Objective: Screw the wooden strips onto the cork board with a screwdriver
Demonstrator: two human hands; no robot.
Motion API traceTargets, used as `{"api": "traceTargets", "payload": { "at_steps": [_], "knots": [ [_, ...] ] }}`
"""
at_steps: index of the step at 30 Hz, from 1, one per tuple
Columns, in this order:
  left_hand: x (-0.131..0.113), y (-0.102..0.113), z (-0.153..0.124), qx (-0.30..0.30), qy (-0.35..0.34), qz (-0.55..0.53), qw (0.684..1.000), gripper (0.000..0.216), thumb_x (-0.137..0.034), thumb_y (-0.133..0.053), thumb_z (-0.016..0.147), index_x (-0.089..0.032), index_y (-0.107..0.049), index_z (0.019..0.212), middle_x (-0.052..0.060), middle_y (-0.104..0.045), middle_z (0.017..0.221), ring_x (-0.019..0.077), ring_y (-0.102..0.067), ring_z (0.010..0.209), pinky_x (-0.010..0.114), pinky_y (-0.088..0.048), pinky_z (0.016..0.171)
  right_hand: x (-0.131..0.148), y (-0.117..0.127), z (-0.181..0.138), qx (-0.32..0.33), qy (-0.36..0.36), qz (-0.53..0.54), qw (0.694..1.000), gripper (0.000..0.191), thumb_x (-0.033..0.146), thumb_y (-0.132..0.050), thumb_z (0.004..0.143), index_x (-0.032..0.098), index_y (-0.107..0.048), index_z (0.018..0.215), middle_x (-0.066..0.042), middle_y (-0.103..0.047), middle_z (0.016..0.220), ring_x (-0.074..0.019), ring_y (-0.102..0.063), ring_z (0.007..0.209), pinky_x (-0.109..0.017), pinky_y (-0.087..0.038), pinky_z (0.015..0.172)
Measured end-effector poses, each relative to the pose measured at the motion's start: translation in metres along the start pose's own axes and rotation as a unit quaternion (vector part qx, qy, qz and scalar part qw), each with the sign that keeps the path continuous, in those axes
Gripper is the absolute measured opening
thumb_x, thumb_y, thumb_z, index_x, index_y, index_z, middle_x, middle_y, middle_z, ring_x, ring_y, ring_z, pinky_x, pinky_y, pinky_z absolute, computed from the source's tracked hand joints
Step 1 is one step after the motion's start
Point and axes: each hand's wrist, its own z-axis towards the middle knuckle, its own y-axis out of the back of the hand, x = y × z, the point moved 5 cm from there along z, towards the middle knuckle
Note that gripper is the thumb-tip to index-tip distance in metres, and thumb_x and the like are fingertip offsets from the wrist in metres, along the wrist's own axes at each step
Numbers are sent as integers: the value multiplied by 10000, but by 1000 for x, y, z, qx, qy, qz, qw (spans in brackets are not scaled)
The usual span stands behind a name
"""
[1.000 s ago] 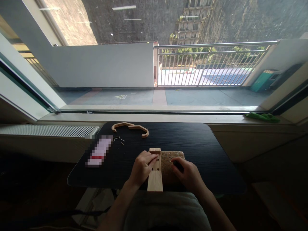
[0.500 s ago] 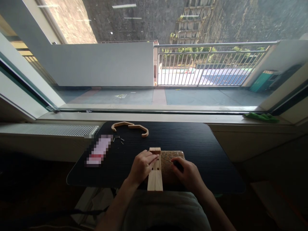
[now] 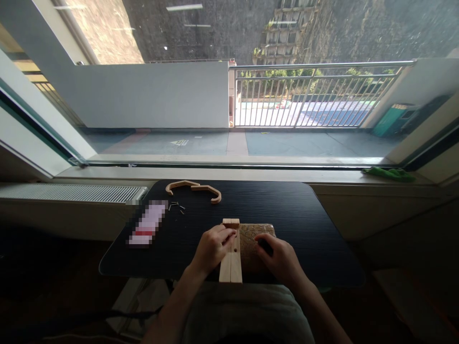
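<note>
Two pale wooden slats [image 3: 231,270] lie side by side with a raised block at their far end; a round hole shows in the right slat. From the left, my left hand [image 3: 213,244] grips them, its bent fingers and thumb close together over the holes. Whether a small part is between these fingertips is hidden. My right hand [image 3: 279,255] is closed around a dark handle [image 3: 265,246], whose working end I cannot make out. Under the slats and the right hand lies a brown, mottled board [image 3: 249,253].
Two curved wooden pieces [image 3: 208,188] lie at the back of the black table [image 3: 301,210]. Several small screws [image 3: 175,205] are scattered near a blurred pinkish packet [image 3: 148,223]. Beyond the table are the windowsill, a radiator [image 3: 71,193] and a green cloth [image 3: 389,174].
The left hand's fingers and thumb have drawn closer together over the slats, and the thumb now covers the left hole. The right hand has hardly moved.
</note>
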Motion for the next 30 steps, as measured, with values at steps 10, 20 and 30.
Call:
{"api": "traceTargets", "payload": {
  "at_steps": [10, 20, 30],
  "knots": [
    [8, -5, 0, 17, 66, -70, 995, 146, -150, -631, 861, -194, -757, 920, 41, -759, 836, 162, -713, 718, 234, -558, 679, 2, 1, -1, 0, 2, -3, 1000, 249, 338, -515, 887, 245, -719, 994, -56, -766, 947, -232, -710, 827, -308, -494, 707],
    [5, -5, 2, 16, 56, -50, 997, 146, -133, -628, 847, -192, -750, 792, 29, -728, 738, 146, -672, 633, 215, -514, 595, 4, 2, -1, 35, 6, -2, 999, 282, 326, -554, 864, 253, -708, 1089, -53, -764, 999, -238, -715, 877, -327, -508, 762],
    [9, -9, 0, 26, 64, -52, 996, 152, -136, -624, 851, -200, -759, 823, 36, -742, 765, 158, -691, 661, 228, -532, 630, 26, 30, 7, 9, 71, 44, 996, 251, 340, -516, 932, 227, -710, 1044, -73, -731, 997, -231, -676, 938, -336, -515, 842]
  ]
}}
